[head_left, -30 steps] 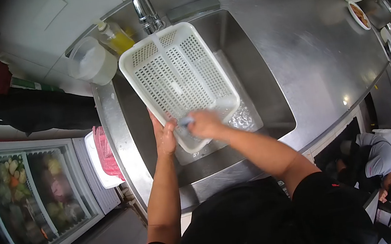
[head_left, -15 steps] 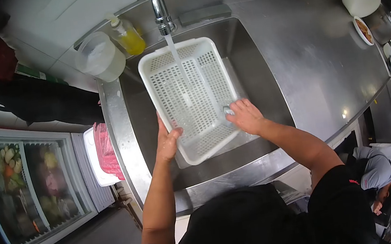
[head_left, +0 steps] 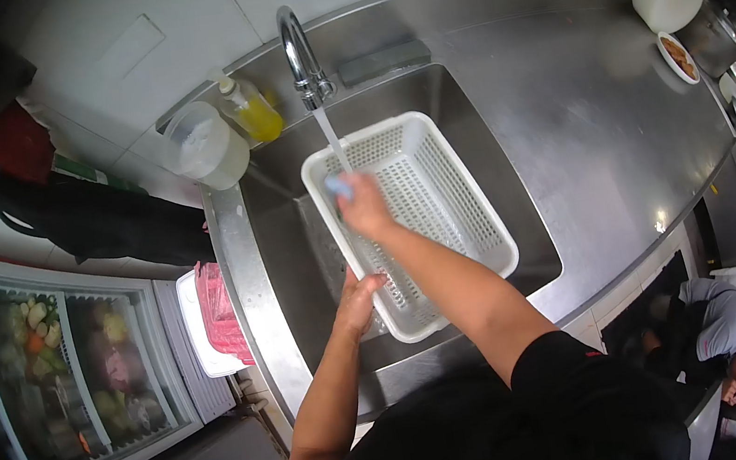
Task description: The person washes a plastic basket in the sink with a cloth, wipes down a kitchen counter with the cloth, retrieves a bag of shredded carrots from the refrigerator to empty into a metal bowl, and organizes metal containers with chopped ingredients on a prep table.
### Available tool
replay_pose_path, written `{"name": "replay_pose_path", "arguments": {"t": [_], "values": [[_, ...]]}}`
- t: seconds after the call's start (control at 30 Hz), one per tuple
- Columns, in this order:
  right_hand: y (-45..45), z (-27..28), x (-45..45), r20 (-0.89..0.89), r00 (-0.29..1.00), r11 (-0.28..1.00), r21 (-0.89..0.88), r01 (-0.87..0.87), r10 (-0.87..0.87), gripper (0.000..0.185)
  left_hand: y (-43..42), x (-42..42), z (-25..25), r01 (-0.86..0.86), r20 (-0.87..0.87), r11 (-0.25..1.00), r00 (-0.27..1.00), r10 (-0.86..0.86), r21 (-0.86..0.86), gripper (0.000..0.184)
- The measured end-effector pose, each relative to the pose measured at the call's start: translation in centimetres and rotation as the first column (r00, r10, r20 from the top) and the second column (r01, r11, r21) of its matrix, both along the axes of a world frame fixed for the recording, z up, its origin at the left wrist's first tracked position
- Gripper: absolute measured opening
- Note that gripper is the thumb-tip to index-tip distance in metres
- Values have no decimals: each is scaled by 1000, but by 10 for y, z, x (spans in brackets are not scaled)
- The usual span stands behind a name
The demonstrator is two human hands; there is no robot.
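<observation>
A white perforated plastic basket (head_left: 508, 253) sits tilted in the metal sink (head_left: 510, 172). My left hand (head_left: 361, 302) grips its left rim near the front, thumb over the edge. Inside the basket, by the upper left wall, my right hand (head_left: 365, 207) is closed on a small light-blue sponge (head_left: 339, 185), blurred by motion. Water runs from the chrome faucet (head_left: 312, 97) into the basket just above that hand. My right forearm covers part of the basket's floor.
Left of the faucet stand a bottle of yellow liquid (head_left: 254, 116) and a translucent tub (head_left: 208, 149). A metal counter (head_left: 598, 122) extends right, with a dish of food (head_left: 679, 57) at its far end. A glass-fronted fridge (head_left: 77, 365) is at left; another person (head_left: 720, 322) is at lower right.
My right hand has moved from the basket's right wall up to its upper left, under the water. The basket has turned counterclockwise, and its near end has swung right. My left hand keeps its hold.
</observation>
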State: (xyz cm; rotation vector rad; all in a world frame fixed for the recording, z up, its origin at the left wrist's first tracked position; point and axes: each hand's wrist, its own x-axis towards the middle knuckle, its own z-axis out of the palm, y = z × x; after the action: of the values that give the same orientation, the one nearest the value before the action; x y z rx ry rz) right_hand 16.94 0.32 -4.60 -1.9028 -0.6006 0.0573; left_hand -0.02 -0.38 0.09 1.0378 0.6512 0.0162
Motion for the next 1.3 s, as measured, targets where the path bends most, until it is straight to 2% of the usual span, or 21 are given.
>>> {"name": "replay_pose_path", "arguments": {"t": [0.1,0.13,0.2,0.27,0.37,0.4,0.53,0.63,0.67,0.7,0.77,0.8,0.9,0.93,1.0,1.03,1.07,1.1,1.17,1.2,1.3], "values": [[3,19,-5,-482,870,984,174,-26,108,27,10,-3,0,-59,11,998,998,59,-10,80],[-2,35,-2,-575,812,967,249,55,102,30,13,-4,-2,-29,-7,1000,1000,29,11,82],[2,55,-10,-298,950,958,288,-4,93,29,19,-6,-6,28,-44,998,999,-26,49,85],[6,66,-23,33,989,953,265,-148,144,29,19,-6,-20,63,-16,993,998,-62,103,88],[-1,85,-15,375,850,924,-52,-378,369,30,12,-6,-13,58,-4,994,998,-58,94,91],[7,87,-4,428,837,937,-82,-341,342,28,10,-6,-11,44,9,996,999,-45,76,92],[39,92,19,343,939,996,-83,21,9,29,-2,-7,7,66,22,983,997,-70,172,94],[27,78,-16,267,946,982,-25,-186,186,31,15,-3,14,-7,33,1000,999,6,25,95],[19,72,-32,171,950,965,-59,-255,261,34,21,-4,7,-31,90,999,996,27,37,89],[13,67,-45,72,940,941,-85,-328,334,36,27,-7,-4,-48,50,999,998,49,-16,88],[-2,80,-56,-128,905,891,-168,-423,405,37,39,-17,-28,-82,-36,990,996,78,-116,89],[-12,87,-60,-231,877,861,-202,-467,422,37,45,-22,-37,-55,11,978,998,58,-199,92],[-47,92,-79,-217,795,717,-346,-606,567,37,45,-17,-15,-240,125,857,936,328,-456,92],[-59,88,-83,-197,764,696,-320,-643,615,36,50,-16,-30,-277,135,820,911,390,-500,88],[-85,78,-87,-154,695,646,-272,-713,703,35,57,-14,-49,-247,65,906,956,285,-345,81],[-97,79,-84,-192,660,615,-247,-749,726,35,56,-6,-36,-222,25,938,971,237,-267,77],[-111,81,-81,-231,622,583,-219,-783,748,35,51,-1,-22,-324,-67,905,946,318,-275,66],[-123,81,-77,-271,579,547,-190,-816,769,35,52,-1,-34,-278,-43,920,960,277,-277,69],[-138,79,-62,-256,526,463,-269,-845,811,33,60,1,-66,-188,14,944,980,199,-269,80],[-145,79,-56,-250,499,421,-306,-853,830,32,60,4,-63,-190,-19,952,981,191,-241,83],[-162,84,-39,-321,579,346,-555,-756,750,35,62,7,-45,-134,-74,986,989,127,-103,82]]}}
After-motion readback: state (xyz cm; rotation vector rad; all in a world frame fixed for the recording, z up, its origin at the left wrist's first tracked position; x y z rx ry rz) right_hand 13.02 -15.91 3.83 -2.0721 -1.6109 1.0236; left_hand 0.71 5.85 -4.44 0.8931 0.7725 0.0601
